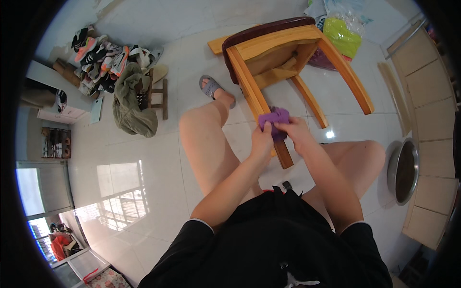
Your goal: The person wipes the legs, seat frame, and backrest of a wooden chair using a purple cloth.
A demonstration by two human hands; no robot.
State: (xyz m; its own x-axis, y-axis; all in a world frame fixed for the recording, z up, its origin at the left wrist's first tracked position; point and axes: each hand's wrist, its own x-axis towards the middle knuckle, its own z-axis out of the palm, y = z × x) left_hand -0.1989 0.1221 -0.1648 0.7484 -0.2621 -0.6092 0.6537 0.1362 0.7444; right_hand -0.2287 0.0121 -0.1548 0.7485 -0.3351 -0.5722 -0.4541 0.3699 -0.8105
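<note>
A wooden chair (281, 42) with a dark red seat (275, 26) lies tipped over on the floor before me, its underside facing my way. One wooden leg (283, 155) points towards me between my knees. Around that leg is a bunched purple cloth (275, 120). My left hand (263, 138) pinches the cloth's near left side with the thumb on top. From the right, my right hand (296, 130) grips the same cloth, thumb and fingers pressed into it. The cloth covers the part of the leg beneath it.
A heap of shoes (104, 59) lies at the upper left, near an olive garment (133, 104) draped by a small wooden stool (164, 99). At the right, a metal basin (405, 172) stands by tan cabinets (432, 120). Plastic bags (340, 37) lie behind the chair.
</note>
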